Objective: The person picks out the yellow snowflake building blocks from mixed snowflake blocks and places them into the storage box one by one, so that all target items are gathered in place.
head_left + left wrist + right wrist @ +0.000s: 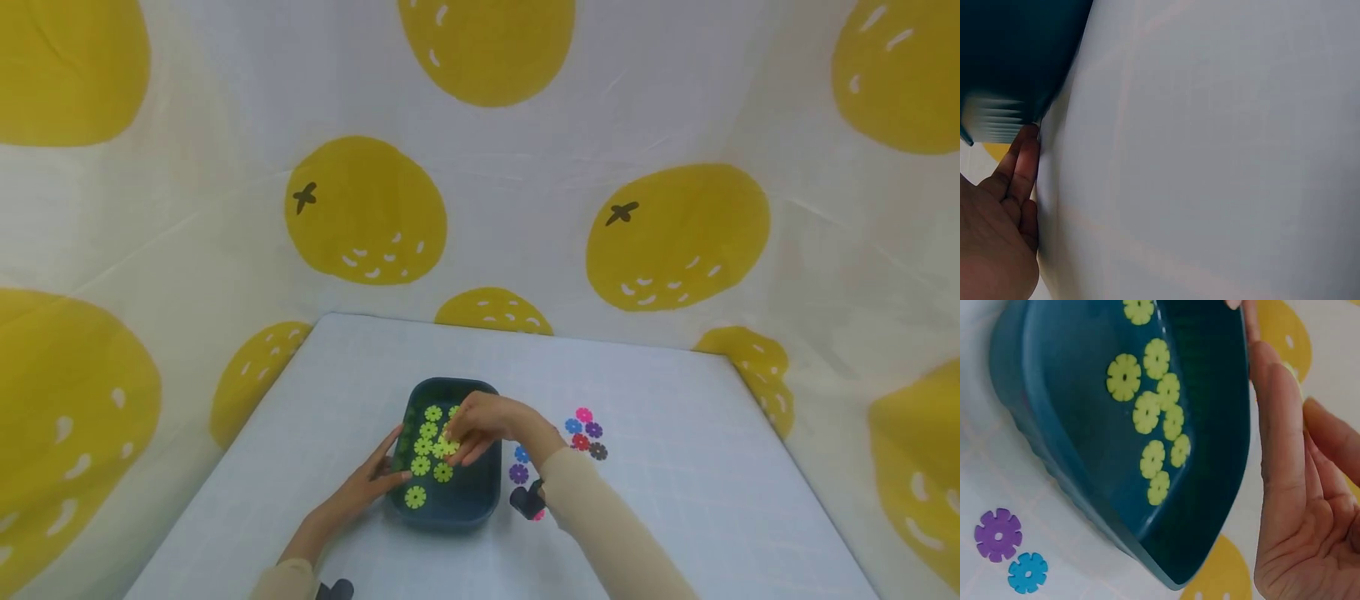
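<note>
A dark teal plastic tub [457, 512] holds several yellow-green notched flower discs [420, 465] scattered over its floor. My left hand [367, 482] grips the tub's left side, thumb over the rim and fingers along the outside wall. In the left wrist view those fingers [1022, 165] touch the ribbed outer side. Above the tub's inside, my right hand [483, 421] pinches a yellow-green disc [1296, 372] between thumb and fingers; only a sliver of it shows in the right wrist view.
To the tub's right on the white cloth lie loose discs: purple [518, 473], blue [573, 426], red [581, 442], pink [584, 414] and dark grey [597, 451]. My right forearm partly covers this group. A lemon-print curtain [517, 208] encloses the table.
</note>
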A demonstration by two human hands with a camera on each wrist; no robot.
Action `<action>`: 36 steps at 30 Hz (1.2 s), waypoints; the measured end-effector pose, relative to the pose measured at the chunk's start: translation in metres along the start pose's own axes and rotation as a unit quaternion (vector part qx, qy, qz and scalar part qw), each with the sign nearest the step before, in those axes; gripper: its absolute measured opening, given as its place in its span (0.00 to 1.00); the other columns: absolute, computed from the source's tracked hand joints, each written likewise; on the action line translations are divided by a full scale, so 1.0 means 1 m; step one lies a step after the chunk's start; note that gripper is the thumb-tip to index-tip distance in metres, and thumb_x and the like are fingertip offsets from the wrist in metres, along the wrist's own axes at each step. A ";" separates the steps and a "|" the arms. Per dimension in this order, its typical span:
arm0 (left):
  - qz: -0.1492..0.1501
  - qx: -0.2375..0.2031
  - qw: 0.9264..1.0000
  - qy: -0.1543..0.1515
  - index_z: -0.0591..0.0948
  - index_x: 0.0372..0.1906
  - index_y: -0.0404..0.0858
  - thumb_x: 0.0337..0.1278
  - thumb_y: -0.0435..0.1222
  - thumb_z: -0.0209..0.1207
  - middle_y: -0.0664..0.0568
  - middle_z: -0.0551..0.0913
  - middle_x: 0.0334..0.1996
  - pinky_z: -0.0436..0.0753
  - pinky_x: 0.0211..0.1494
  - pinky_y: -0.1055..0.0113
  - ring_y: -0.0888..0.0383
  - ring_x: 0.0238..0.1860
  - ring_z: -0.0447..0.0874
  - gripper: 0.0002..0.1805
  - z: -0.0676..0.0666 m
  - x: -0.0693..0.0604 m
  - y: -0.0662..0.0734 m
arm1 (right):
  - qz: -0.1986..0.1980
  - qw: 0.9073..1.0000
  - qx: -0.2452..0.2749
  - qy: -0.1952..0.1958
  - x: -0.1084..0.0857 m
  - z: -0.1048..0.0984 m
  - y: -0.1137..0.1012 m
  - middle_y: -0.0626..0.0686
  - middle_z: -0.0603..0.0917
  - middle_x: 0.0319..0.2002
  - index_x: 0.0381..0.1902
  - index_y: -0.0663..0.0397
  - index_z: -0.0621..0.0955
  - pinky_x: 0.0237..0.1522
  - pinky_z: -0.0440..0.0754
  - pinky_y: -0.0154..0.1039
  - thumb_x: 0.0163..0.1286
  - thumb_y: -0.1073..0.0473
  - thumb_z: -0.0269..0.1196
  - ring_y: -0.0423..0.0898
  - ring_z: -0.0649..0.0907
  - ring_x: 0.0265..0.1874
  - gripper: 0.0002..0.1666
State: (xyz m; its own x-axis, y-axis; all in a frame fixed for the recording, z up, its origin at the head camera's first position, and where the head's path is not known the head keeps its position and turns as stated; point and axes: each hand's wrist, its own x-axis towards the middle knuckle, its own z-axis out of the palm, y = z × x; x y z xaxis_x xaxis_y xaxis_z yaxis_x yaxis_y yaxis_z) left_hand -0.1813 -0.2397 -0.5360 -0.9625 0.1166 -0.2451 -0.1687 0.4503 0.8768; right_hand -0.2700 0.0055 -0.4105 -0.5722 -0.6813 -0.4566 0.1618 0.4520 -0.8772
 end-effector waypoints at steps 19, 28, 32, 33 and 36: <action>-0.001 -0.012 1.000 0.008 0.51 0.78 0.68 0.62 0.52 0.63 0.35 0.65 0.72 0.65 0.65 0.30 0.37 0.68 0.68 0.44 0.000 -0.002 0.001 | 0.059 0.997 -0.044 -0.019 0.033 0.011 0.011 0.69 0.88 0.34 0.35 0.70 0.86 0.28 0.87 0.38 0.69 0.66 0.61 0.54 0.90 0.28 0.10; -0.003 -0.008 1.000 0.001 0.51 0.77 0.69 0.62 0.54 0.62 0.37 0.61 0.75 0.67 0.65 0.31 0.37 0.70 0.66 0.43 -0.001 -0.001 0.000 | 0.073 0.991 -0.112 -0.017 0.034 0.018 0.010 0.68 0.88 0.33 0.36 0.68 0.86 0.37 0.87 0.47 0.69 0.66 0.61 0.57 0.90 0.31 0.09; -0.001 -0.012 1.000 0.001 0.52 0.77 0.69 0.62 0.54 0.62 0.38 0.61 0.75 0.67 0.64 0.31 0.38 0.69 0.66 0.43 -0.001 -0.001 0.000 | 0.092 0.982 -0.162 -0.023 0.038 0.023 0.010 0.67 0.88 0.31 0.33 0.65 0.86 0.41 0.86 0.51 0.68 0.66 0.62 0.60 0.89 0.33 0.08; -0.001 -0.013 1.000 0.000 0.52 0.77 0.69 0.62 0.54 0.62 0.38 0.61 0.75 0.67 0.64 0.31 0.38 0.69 0.67 0.43 -0.001 -0.001 -0.001 | 0.099 0.980 -0.171 -0.028 0.038 0.025 0.011 0.67 0.88 0.30 0.32 0.64 0.86 0.41 0.86 0.51 0.67 0.66 0.62 0.61 0.89 0.34 0.08; 0.002 -0.014 1.000 0.000 0.52 0.77 0.69 0.62 0.53 0.62 0.38 0.63 0.74 0.67 0.64 0.31 0.39 0.68 0.68 0.44 -0.001 -0.002 0.000 | 0.120 0.974 -0.189 -0.037 0.041 0.029 0.012 0.66 0.88 0.29 0.32 0.64 0.86 0.41 0.87 0.51 0.67 0.66 0.63 0.62 0.89 0.34 0.07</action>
State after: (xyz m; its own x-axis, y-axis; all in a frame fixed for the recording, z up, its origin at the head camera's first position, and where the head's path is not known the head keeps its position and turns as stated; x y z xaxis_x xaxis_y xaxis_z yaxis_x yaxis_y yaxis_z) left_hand -0.1793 -0.2411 -0.5347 -0.9631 0.1175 -0.2421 -0.1717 0.4245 0.8890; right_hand -0.2684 -0.0334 -0.4437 -0.4923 -0.5638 -0.6632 -0.0327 0.7733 -0.6331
